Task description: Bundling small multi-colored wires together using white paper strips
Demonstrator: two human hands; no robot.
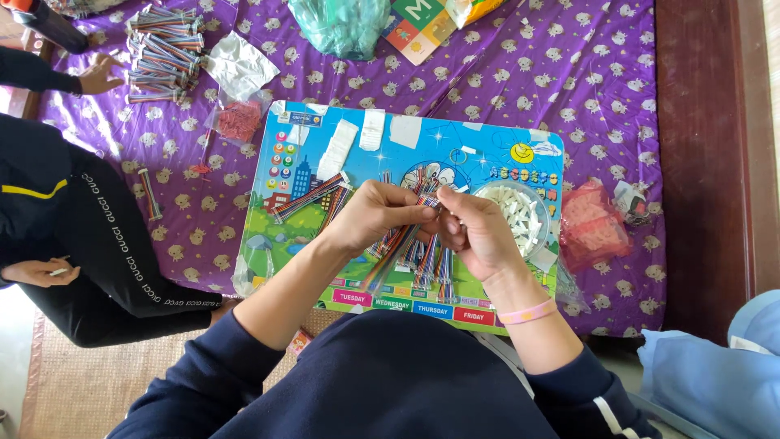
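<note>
My left hand [375, 213] and my right hand [473, 232] meet over a colourful picture board [286, 213]. Together they pinch a flat bundle of multicoloured ribbon wires [401, 242] that hangs down from my fingers. More wire bundles [307, 197] lie on the board to the left and under my hands. A round clear bowl of small white pieces [528, 213] sits just right of my right hand. A pink band is on my right wrist.
A purple patterned cloth [569, 89] covers the surface. A stack of wire bundles [162, 53] and a bag of red parts [237, 120] lie at far left, a bag of pink parts [591, 226] at right. Another person in black [97, 236] sits at left.
</note>
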